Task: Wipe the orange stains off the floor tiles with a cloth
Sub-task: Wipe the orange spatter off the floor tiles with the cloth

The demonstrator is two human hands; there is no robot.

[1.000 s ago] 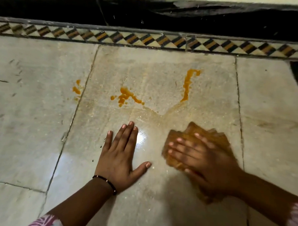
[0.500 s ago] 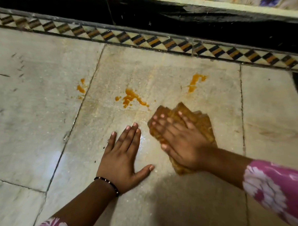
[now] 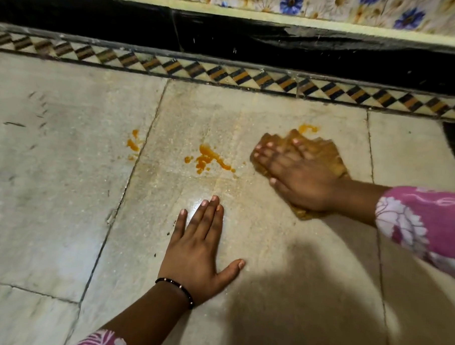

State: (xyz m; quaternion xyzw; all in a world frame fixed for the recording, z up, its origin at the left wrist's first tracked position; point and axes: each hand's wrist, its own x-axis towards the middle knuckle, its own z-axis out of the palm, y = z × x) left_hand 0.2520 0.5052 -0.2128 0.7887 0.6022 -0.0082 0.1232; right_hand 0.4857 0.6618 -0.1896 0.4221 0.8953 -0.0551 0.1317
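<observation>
Where tiles meet border, orange stains.

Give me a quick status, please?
Left hand flat on floor. Right hand presses cloth at far stain. Two stains remain. Nothing blocking.

A lived-in home is suggested, at the edge of a room where floor meets wall. The floor is laid with large pale stone tiles divided by dark joints, scuffed and marked in places. A decorative border strip of black, orange and cream diamonds is set along the far edge. Behind it a black skirting band is seen, and above that a wall covering printed with blue and yellow flowers.
</observation>
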